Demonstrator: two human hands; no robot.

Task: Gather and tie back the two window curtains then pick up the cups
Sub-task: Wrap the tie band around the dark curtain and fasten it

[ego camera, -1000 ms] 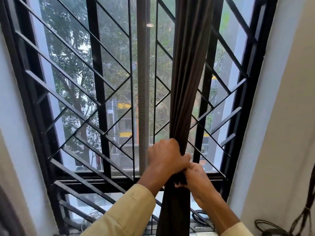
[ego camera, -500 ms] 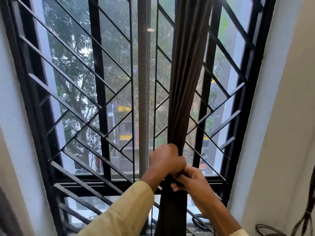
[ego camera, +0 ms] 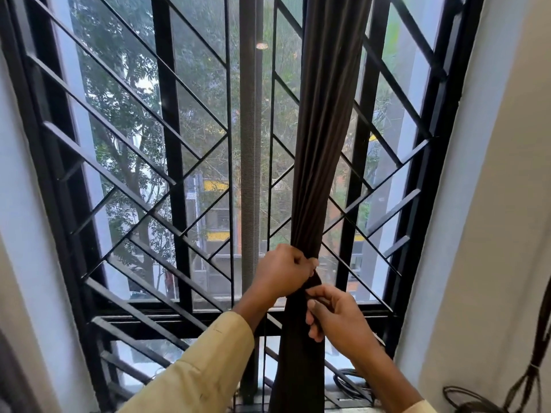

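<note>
A dark brown curtain [ego camera: 323, 150] hangs gathered into a narrow bunch in front of the right half of the window. My left hand [ego camera: 281, 271] is closed around the bunch at sill height. Just below it, my right hand [ego camera: 337, 318] pinches the curtain's fabric between thumb and fingers. A thin grey rolled strip [ego camera: 250, 174] hangs straight down the middle of the window. No cups are in view.
A black metal window grille [ego camera: 125, 162] with diagonal bars fills the window behind the curtain. Cream walls [ego camera: 507, 204] flank both sides. Dark cables [ego camera: 533, 380] hang at the lower right, and more cables [ego camera: 348, 383] lie on the sill.
My right hand has slid down and away from my left hand, now pinching the fabric lower. My left hand keeps its grip on the bunch.
</note>
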